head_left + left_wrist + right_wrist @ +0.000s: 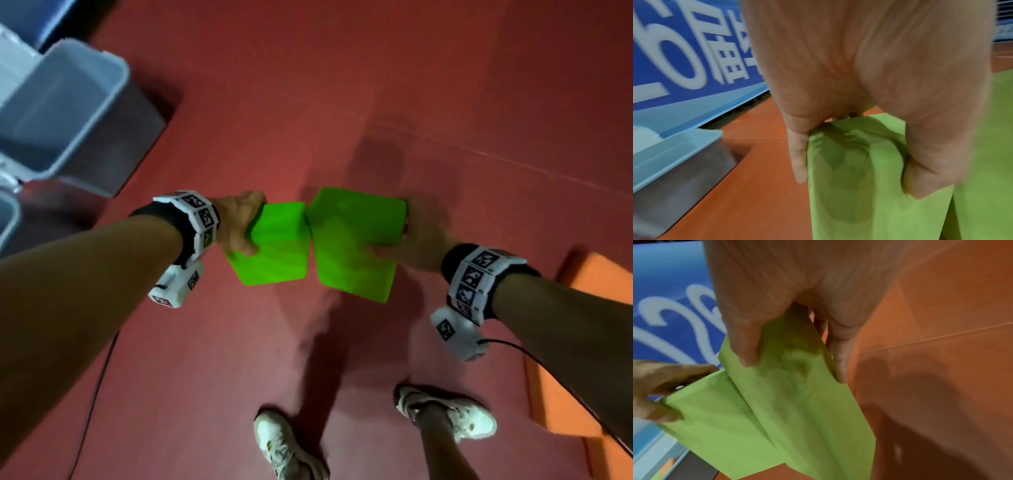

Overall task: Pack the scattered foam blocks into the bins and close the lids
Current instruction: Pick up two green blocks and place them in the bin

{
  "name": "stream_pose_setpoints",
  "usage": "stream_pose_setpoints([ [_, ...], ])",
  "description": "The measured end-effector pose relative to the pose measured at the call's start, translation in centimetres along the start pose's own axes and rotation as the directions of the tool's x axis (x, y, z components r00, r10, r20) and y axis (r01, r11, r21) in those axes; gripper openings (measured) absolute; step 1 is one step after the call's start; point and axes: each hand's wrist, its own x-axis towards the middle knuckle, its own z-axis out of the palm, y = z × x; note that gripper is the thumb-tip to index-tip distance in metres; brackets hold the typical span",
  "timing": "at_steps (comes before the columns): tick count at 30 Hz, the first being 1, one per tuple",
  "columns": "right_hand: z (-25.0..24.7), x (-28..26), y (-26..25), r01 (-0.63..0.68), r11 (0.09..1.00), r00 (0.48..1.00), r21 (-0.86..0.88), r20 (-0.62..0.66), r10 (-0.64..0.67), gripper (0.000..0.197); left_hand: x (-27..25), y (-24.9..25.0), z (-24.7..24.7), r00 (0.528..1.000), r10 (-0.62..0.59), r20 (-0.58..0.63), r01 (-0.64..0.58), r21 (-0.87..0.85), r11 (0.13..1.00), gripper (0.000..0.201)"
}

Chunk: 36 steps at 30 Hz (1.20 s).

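Your left hand [236,222] grips one green foam block [274,246] and your right hand [416,233] grips a second green foam block [352,243], both held above the red floor [342,85] with their inner edges touching. An open grey bin [78,99] stands to your left, and an orange block [582,325] lies on the floor to your right.

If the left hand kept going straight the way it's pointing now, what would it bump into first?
Most likely the other green foam block, held by the right hand. The left hand points right, gripping its own green foam block, whose edge already looks to be touching the other one, though depth is hard to judge.
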Motion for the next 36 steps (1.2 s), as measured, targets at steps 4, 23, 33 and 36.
stream_pose_setpoints([
  [4, 13.3, 1.8, -9.7, 0.081, 0.994, 0.988, -0.078, 0.141, -0.069, 0.097, -9.0, -13.4, 8.0, 0.992, -0.126, -0.016, 0.123, -0.116, 0.986, 0.084],
  [23, 56.6, 9.7, -43.0, 0.520, 0.784, 0.821, -0.339, 0.453, -0.348, 0.079, -35.4, -55.1, 27.4, 0.862, -0.493, -0.116, 0.417, -0.389, 0.822, 0.084],
  [33, 64.1, 24.6, -55.9, 0.555, 0.770, 0.829, -0.316, 0.281, -0.483, 0.074, -31.7, -75.5, 18.2, 0.825, -0.515, -0.233, 0.435, -0.320, 0.842, 0.091],
  [36, 65.7, 26.8, -58.0, 0.522, 0.792, 0.852, -0.316, 0.232, -0.469, 0.077, -30.7, -79.3, 15.9, 0.802, -0.531, -0.274, 0.462, -0.278, 0.842, 0.092],
])
